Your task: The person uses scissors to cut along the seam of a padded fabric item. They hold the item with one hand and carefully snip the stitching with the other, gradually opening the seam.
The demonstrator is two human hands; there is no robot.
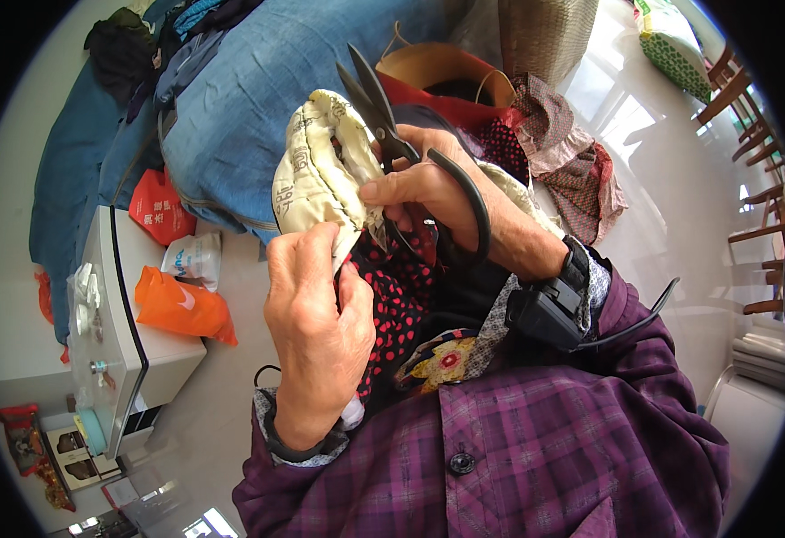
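Observation:
My left hand (318, 323) pinches the lower edge of a cream printed fabric piece (298, 168), which is folded over with a dark seam running along it. On its right side my right hand (426, 181) touches the same fabric with thumb and fingertips. That hand also holds a pair of black-handled scissors (382, 128), whose blades point up and away, slightly apart and beside the fabric. Below both hands, black cloth with red dots (392, 302) lies over my lap. Some fingers of the right hand are hidden behind the scissors and fabric.
A blue denim cover (244, 114) spreads ahead. A red bag (433, 94) and patterned cloths (567, 155) lie at the upper right. On the left stands a white cabinet (171, 350) with an orange plastic bag (184, 306) and a red packet (160, 205). Wooden chairs (728, 94) stand far right.

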